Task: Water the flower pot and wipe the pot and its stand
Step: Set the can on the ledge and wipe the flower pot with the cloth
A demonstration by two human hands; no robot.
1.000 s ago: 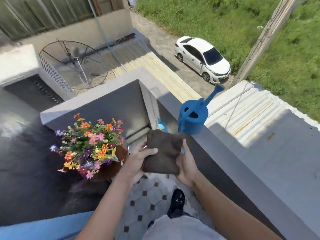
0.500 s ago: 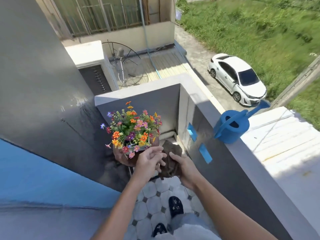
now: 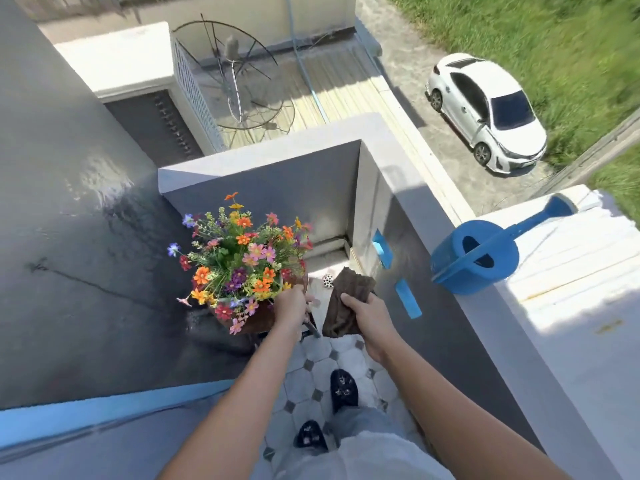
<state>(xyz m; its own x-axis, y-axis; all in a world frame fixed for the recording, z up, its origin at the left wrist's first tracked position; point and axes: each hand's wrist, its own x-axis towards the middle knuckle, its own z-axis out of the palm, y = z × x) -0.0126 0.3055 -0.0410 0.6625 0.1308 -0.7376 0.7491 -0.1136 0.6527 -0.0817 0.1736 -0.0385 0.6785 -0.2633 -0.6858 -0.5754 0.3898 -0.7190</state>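
Left hand (image 3: 292,306) had left the cloth (image 3: 346,303), now gripping the pot (image 3: 256,323) rim; right hand (image 3: 367,315) alone clutched it. Wiping next.

Flower pot (image 3: 256,323) stands left on balcony floor (image 3: 313,362), against wall (image 3: 79,237). Left hand (image 3: 291,306) on pot's right rim. Right hand (image 3: 367,315) just right of it, gripping cloth (image 3: 346,306). Watering can (image 3: 478,256) on parapet ledge (image 3: 408,188), far right.

Brown cloth (image 3: 348,303); blue watering can (image 3: 474,258); multicoloured flowers (image 3: 242,258); white car (image 3: 488,109).
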